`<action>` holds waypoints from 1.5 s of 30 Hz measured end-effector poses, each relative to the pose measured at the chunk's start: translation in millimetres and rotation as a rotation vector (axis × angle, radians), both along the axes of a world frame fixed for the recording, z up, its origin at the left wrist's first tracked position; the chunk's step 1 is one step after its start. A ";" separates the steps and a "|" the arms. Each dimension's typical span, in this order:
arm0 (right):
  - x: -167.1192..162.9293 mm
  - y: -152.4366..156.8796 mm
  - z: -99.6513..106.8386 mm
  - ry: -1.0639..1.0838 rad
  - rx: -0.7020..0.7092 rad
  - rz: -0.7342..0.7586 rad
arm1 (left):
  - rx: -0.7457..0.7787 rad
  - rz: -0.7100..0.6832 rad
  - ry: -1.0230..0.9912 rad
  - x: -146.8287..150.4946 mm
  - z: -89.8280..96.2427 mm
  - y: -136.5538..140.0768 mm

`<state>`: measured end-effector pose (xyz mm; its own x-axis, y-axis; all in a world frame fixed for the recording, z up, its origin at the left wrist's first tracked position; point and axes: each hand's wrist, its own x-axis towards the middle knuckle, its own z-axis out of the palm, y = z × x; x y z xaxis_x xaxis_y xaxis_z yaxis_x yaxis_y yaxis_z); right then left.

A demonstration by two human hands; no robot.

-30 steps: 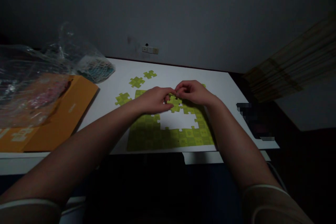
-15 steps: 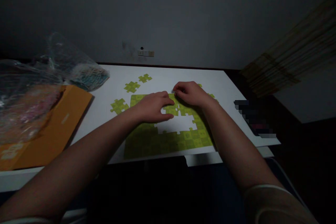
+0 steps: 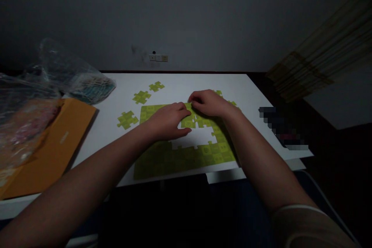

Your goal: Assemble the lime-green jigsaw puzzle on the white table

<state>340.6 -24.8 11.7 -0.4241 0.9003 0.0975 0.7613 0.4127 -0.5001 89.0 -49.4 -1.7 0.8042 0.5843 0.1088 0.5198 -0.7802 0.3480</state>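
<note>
A yellow-green jigsaw puzzle (image 3: 186,162) lies on the white table, with a jagged gap in its middle showing the white surface. My left hand (image 3: 171,121) rests flat on its left part, thumb and index finger spread around a puzzle piece (image 3: 187,123) above the gap. My right hand (image 3: 208,102) is at the far edge, its fingers curled in and closed on a puzzle piece, mostly hidden beneath them. Narrow slits show between the pieces near both hands. Loose puzzle pieces (image 3: 128,119) lie left of the puzzle, and others (image 3: 217,92) are partly hidden behind my right hand.
An orange cardboard envelope (image 3: 62,143) and clear plastic bags (image 3: 66,66) with contents lie on the left. A dark, blurred-out object (image 3: 280,128) sits at the table's right edge. Behind the table (image 3: 232,83) stands a wall with sockets (image 3: 158,58); a curtain (image 3: 302,69) hangs on the right.
The view has shifted slightly, so the things on the left sit a little further left. Both hands keep nearly the same place on the puzzle.
</note>
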 end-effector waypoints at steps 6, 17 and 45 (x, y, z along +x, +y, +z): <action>-1.7 -0.3 1.4 -0.031 -0.041 -0.002 | 0.002 0.015 -0.043 0.3 -2.0 -1.4; -2.6 0.4 1.4 -0.058 -0.059 0.019 | 0.098 -0.002 0.019 8.2 -5.1 -4.5; 62.0 9.3 13.1 -0.220 0.095 -0.411 | 0.162 0.367 -0.050 -34.1 -1.9 39.3</action>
<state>402.6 -15.5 24.8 -0.0545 0.9893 0.1353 0.9546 0.0914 -0.2837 54.9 -10.1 -3.6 0.5369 0.8036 0.2570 0.7593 -0.5930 0.2681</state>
